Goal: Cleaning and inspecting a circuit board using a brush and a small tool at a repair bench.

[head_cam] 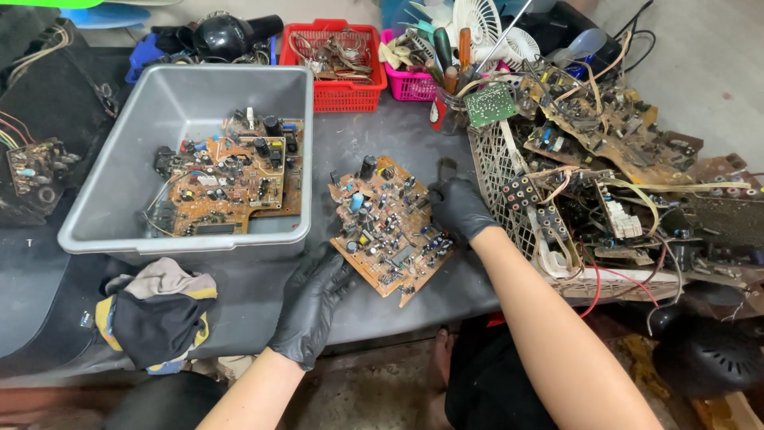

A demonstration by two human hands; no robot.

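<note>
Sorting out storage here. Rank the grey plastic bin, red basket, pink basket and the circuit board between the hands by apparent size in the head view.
1. Grey plastic bin, clearly largest.
2. Circuit board and red basket: look alike, and the board lies nearer the camera, so unranked.
3. Pink basket, though partly hidden.
</note>
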